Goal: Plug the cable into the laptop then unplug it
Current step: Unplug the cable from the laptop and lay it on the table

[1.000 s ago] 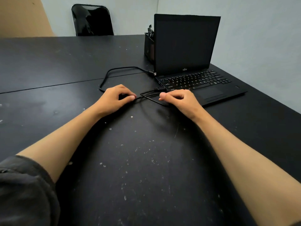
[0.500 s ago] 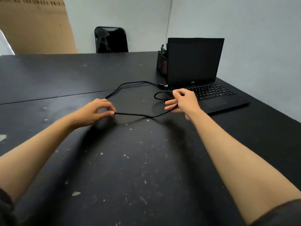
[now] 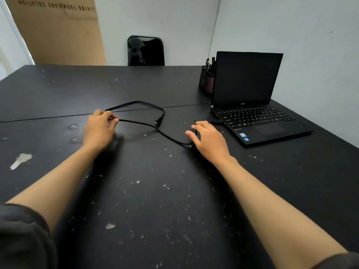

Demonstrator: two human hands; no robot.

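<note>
An open black laptop (image 3: pixel 250 113) with a dark screen stands on the black table (image 3: pixel 155 191) at the right. A thin black cable (image 3: pixel 171 137) loops across the table. One plug end (image 3: pixel 157 122) lies free on the tabletop, apart from the laptop. A second plug (image 3: pixel 216 122) sits at the laptop's left side; whether it is seated in a port I cannot tell. My left hand (image 3: pixel 99 129) pinches the cable between thumb and forefinger. My right hand (image 3: pixel 208 138) rests flat with fingers spread, and the cable passes between thumb and forefinger.
A black pen holder (image 3: pixel 206 82) stands behind the laptop's left corner. A black chair back (image 3: pixel 145 51) shows at the table's far edge, with brown cardboard (image 3: pixel 58 32) leaning on the wall at left. A wall runs close along the right side.
My left hand has drawn the cable leftward. The plug near the laptop's hinge has come away and now lies on the table. My right hand has dropped flat and spread its fingers.
</note>
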